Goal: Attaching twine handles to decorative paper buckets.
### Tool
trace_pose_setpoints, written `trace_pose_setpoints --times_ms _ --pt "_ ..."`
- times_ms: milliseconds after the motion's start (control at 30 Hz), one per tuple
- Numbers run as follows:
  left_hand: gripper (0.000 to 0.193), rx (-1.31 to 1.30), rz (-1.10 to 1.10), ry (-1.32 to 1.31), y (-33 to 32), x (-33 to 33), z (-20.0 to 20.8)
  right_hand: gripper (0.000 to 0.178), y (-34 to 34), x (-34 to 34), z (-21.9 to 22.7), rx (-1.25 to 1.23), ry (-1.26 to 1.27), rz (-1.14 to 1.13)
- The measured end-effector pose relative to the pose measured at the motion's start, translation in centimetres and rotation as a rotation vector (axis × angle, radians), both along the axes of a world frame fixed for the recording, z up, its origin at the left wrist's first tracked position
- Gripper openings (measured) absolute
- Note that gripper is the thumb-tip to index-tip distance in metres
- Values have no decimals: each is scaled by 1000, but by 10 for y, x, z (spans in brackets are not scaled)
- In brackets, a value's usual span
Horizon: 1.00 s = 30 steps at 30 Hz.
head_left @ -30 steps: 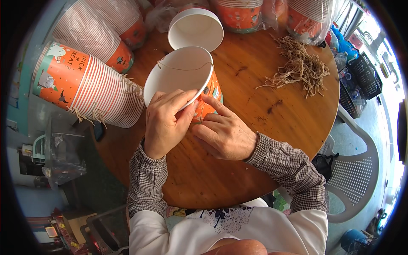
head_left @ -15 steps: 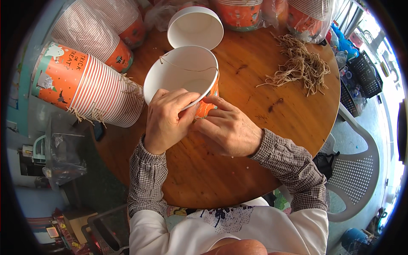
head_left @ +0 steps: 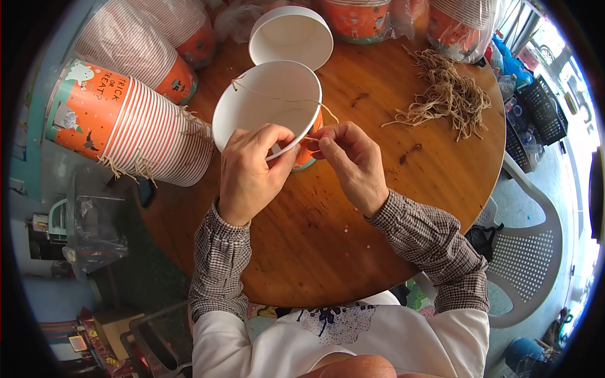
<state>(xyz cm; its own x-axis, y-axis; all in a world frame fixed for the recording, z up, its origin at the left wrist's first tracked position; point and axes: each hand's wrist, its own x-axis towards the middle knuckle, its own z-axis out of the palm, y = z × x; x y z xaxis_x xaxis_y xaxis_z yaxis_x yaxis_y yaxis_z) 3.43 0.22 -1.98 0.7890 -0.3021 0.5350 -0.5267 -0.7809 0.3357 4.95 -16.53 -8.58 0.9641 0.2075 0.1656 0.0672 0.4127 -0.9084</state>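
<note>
A paper bucket [head_left: 271,94], white inside and orange with printed figures outside, tilts toward me on the round wooden table. My left hand [head_left: 255,167] pinches its near right rim, thumb outside and fingers over the edge. Across the opening runs a thin tan string [head_left: 277,99], knotted at the far left rim and looping out past the right side. My right hand [head_left: 353,157] is closed at the bucket's right side, thumb and forefinger pinching the string close to the rim. Whether the string passes through a hole there is hidden by the fingers.
A long nested stack of orange buckets [head_left: 126,120] lies at the left, tan strings hanging from its rims. A loose heap of tan strings [head_left: 450,94] rests at the far right. Behind stand another white-lined bucket [head_left: 291,39] and bagged stacks [head_left: 457,31]. A grey plastic chair [head_left: 526,264] is at the right.
My right hand has risen and drawn slightly right from the bucket's side, pulling string out between its fingertips. A loop of string now shows beyond the right rim. The bucket has shifted slightly away.
</note>
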Motion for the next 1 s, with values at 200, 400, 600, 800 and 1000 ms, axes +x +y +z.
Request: trace_pose_setpoints --times_ms 200,400,600,800,1000 --pt "19 -41 43 26 -2 0 -2 14 -2 2 0 -31 15 -9" --pt "25 -55 48 30 -2 0 -4 15 -2 2 1 -60 25 -10" --pt "24 -2 -14 -17 -1 2 -7 15 -1 3 0 -81 22 -18" --pt "24 37 -23 5 0 -1 -6 15 0 4 0 -61 47 -18" --pt "26 31 -56 41 -7 -3 3 15 1 4 -4 -163 -28 -3"
